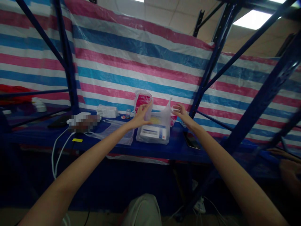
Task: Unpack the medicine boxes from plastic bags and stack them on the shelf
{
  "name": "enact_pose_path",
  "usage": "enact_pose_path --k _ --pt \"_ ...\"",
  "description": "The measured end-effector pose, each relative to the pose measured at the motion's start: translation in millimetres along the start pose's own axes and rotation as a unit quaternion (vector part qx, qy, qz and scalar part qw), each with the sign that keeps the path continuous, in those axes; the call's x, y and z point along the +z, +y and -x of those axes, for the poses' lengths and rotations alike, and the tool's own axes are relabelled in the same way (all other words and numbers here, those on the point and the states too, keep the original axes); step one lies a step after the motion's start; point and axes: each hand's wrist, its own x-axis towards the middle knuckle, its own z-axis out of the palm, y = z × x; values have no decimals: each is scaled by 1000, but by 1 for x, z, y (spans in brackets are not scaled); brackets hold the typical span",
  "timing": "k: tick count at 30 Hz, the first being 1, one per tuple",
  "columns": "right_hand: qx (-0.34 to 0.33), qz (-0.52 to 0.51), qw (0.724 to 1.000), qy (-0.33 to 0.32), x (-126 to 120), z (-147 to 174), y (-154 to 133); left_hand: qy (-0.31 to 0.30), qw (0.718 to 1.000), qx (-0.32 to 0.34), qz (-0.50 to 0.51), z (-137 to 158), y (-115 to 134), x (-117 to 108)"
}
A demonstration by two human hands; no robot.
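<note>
Backdrop: a red, white and blue striped plastic sheet (141, 53) spans the area behind the shelf.
Rack: dark blue metal uprights and slanting braces (211, 62) stand on both sides.
Shelf: a dark blue flat shelf (174, 152) carries the goods.
Filled bag: a translucent white plastic bag (154, 124) stands upright on the shelf between the two hands, its top gaping; a white box with blue edging and a printed label (152, 132) shows inside it.
Flat bag: a thin clear plastic bag (124, 135) lies spread just left of the filled one.
Pink packet: a deep pink box wrapped in clear plastic (142, 99) stands behind the left hand.
Left hand: the left hand (142, 115) is at the filled bag's upper left edge, thumb and fingers well apart; whether it pinches the film cannot be told.
Right hand: the right hand (180, 111) is beside the bag's raised right handle, fingers loosely spread, with no clear hold on anything.
Phone: a black, flat phone (191, 140) lies below the right wrist.
Jar: a small clear jar (128, 114) stands left of the pink packet.
</note>
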Motion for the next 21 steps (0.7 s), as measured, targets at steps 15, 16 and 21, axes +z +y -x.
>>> enact_pose_path --k 15,16,21 --pt "39 72 992 -98 81 66 91 -125 969 58 -207 69 -36 52" --pt "64 102 988 -97 79 67 92 -114 971 61 -200 69 -36 51" --pt "114 200 973 -28 74 77 94 21 986 96 -138 76 -27 51"
